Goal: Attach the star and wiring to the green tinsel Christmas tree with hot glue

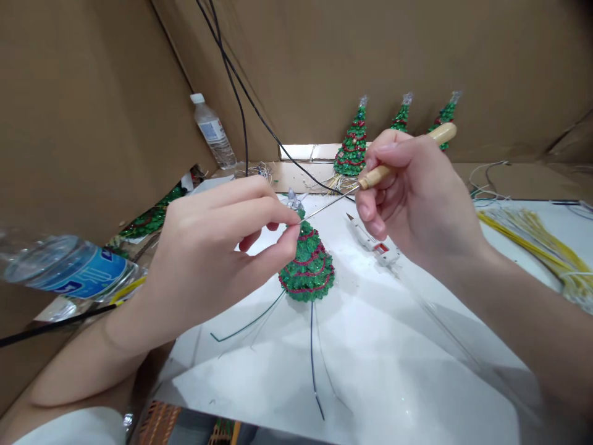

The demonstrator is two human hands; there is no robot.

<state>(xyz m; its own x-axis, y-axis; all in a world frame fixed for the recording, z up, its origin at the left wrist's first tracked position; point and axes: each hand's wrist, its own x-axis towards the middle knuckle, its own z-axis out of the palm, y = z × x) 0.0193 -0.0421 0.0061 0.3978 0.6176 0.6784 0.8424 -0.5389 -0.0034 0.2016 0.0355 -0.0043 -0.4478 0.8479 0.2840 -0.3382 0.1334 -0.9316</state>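
My right hand (pixel 407 179) grips the wooden handle of a thin metal awl-like tool (pixel 382 176), its shaft slanting down to the left. At the shaft's tip, the thumb and forefinger of my left hand (pixel 231 241) are pinched together; whether they hold the tip or something tiny on it is hidden. Just behind and below those fingers stands a small green Christmas tree ornament (pixel 308 269) with red garlands and a silvery top. Wires, one green (pixel 248 324) and one dark blue (pixel 313 358), run out from its base across the white work surface (pixel 393 383).
A white pen-like tool (pixel 373 241) lies right of the tree. Finished-looking trees (pixel 351 145) stand along the cardboard wall (pixel 393 55). Yellow wire bundles (pixel 542 247) lie at right. Bottles stand at left, one small (pixel 215 133), one large (pixel 78 266). Black cables (pixel 243 86) hang across the back.
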